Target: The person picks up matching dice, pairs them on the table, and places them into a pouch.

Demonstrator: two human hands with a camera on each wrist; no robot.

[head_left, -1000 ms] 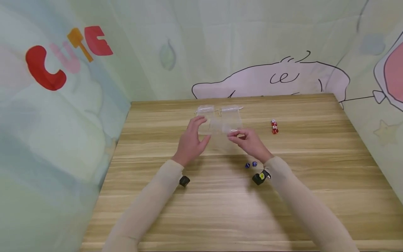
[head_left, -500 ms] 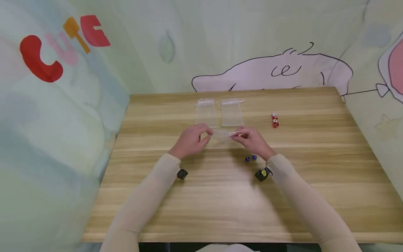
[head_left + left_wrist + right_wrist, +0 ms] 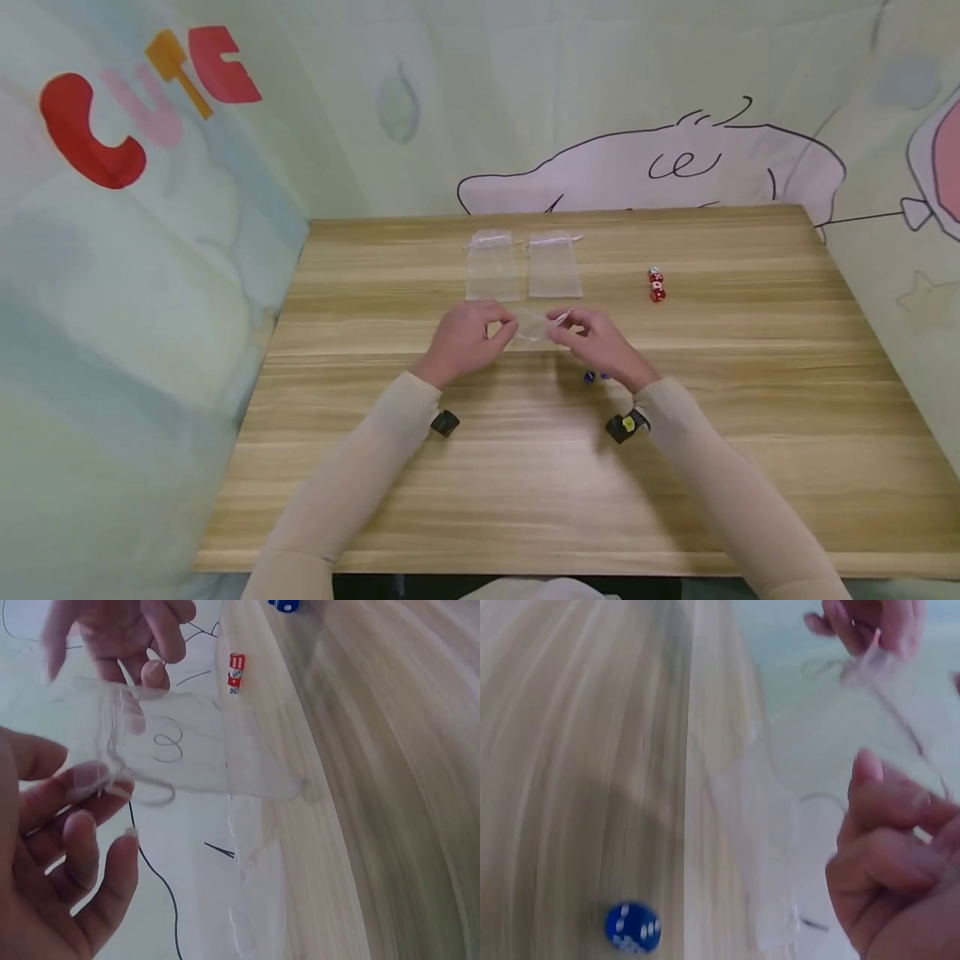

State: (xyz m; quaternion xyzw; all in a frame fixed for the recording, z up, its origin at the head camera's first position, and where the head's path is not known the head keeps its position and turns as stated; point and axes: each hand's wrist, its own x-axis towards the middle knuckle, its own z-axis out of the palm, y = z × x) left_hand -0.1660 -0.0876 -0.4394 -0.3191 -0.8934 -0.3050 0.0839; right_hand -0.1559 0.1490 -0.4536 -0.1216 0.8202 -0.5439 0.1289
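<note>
A sheer white drawstring pouch (image 3: 533, 326) hangs above the table between both hands. My left hand (image 3: 468, 335) pinches one upper corner; in the left wrist view the thin cord loops beside those fingers (image 3: 88, 780). On the opposite side, my right hand (image 3: 597, 340) holds the pouch's top edge and white cord with curled fingers and thumb. The pouch's body (image 3: 172, 742) is see-through, and I see nothing inside it. Two blue dice (image 3: 589, 377) lie on the table below my right hand, one partly hidden by it.
Two more sheer pouches, a left one (image 3: 491, 271) and a right one (image 3: 553, 268), lie flat near the back edge. A short row of red and white dice (image 3: 656, 285) sits to their right. The wooden table (image 3: 525, 500) meets printed cloth walls behind and at the left.
My left hand has come in from the left, its spread fingers closing on the pouch's edge. The pouch is now held from both sides, nearer to me. The head view has tilted down.
</note>
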